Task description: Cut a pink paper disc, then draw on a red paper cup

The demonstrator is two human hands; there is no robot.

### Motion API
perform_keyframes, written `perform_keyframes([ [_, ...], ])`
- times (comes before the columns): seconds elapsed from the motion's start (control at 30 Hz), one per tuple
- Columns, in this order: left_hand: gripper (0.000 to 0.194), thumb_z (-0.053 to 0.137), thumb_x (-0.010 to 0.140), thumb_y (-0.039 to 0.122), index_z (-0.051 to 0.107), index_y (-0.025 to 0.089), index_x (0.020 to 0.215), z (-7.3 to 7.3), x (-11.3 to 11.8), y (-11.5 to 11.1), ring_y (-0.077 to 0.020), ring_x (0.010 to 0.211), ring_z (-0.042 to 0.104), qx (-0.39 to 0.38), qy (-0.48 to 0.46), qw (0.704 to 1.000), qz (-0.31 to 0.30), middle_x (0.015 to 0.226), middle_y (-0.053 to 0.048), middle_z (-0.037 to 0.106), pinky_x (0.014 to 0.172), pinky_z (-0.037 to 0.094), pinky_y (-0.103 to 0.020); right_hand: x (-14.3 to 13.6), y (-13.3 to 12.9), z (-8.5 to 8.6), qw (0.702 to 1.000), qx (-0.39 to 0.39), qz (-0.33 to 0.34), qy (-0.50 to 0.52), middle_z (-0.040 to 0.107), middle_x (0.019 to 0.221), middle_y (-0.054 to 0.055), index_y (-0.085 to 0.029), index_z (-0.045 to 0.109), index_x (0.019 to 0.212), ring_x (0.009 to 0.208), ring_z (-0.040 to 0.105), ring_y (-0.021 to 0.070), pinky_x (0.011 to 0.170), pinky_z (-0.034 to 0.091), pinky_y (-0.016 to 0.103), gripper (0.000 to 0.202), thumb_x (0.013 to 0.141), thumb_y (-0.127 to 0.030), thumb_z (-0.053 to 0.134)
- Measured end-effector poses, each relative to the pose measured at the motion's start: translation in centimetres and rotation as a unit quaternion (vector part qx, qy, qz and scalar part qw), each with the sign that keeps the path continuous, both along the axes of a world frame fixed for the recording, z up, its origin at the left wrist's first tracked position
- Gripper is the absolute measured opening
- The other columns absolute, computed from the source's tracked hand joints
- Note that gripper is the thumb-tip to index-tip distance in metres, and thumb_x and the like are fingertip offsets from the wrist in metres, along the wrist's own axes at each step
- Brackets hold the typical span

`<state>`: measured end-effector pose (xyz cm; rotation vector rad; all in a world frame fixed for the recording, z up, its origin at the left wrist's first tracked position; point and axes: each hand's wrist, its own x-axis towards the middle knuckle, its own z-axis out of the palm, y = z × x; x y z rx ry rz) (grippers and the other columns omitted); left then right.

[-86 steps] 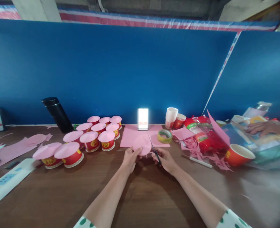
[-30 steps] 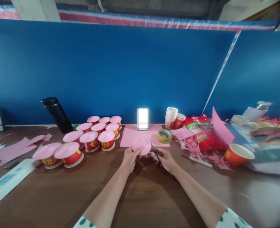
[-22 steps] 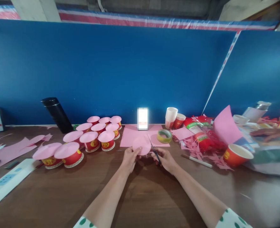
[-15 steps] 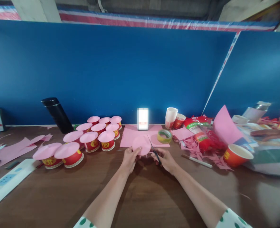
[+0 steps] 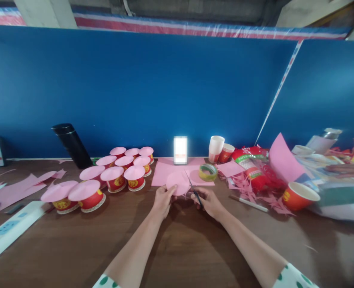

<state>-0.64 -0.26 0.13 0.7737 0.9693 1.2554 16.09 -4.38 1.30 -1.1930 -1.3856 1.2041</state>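
My left hand (image 5: pixel 163 199) pinches the near edge of a round pink paper disc (image 5: pixel 178 183) held just above the wooden table (image 5: pixel 171 248). Small black-handled scissors (image 5: pixel 193 188) are in my right hand (image 5: pixel 208 201), their blades against the disc's right edge. Behind the disc lies a flat pink paper sheet (image 5: pixel 165 170) with a roll of yellow-green tape (image 5: pixel 208 172) beside it.
Several upturned red paper cups (image 5: pixel 113 179) topped with pink discs stand at left. A black flask (image 5: pixel 71 145), stacked cups (image 5: pixel 216 148), a red packet (image 5: pixel 252 166), pink scraps (image 5: pixel 255 192), an open red cup (image 5: pixel 298 195), a pen (image 5: pixel 249 203) and a power strip (image 5: pixel 5 230) lie around. Another person's hand (image 5: pixel 346 170) is at far right.
The pink disc has turned slightly in my left hand and the scissors have shifted a little along its edge. At right, the other person's pink sheet and hand have moved.
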Motion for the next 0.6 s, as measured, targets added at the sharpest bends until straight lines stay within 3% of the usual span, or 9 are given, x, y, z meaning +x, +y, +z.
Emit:
perform_keyframes([
  [0.6, 0.033, 0.077, 0.052, 0.034, 0.066, 0.008, 0.069, 0.06, 0.06, -0.19, -0.0065, 0.047, 0.050, 0.017, 0.016, 0.999, -0.028, 0.058, -0.003, 0.062, 0.042, 0.038, -0.016, -0.02, 0.00, 0.02, 1.000, -0.010, -0.007, 0.017, 0.053, 0.058, -0.002, -0.015, 0.063, 0.096, 0.045, 0.046, 0.0073, 0.034, 0.029, 0.015, 0.046, 0.064, -0.048, 0.066],
])
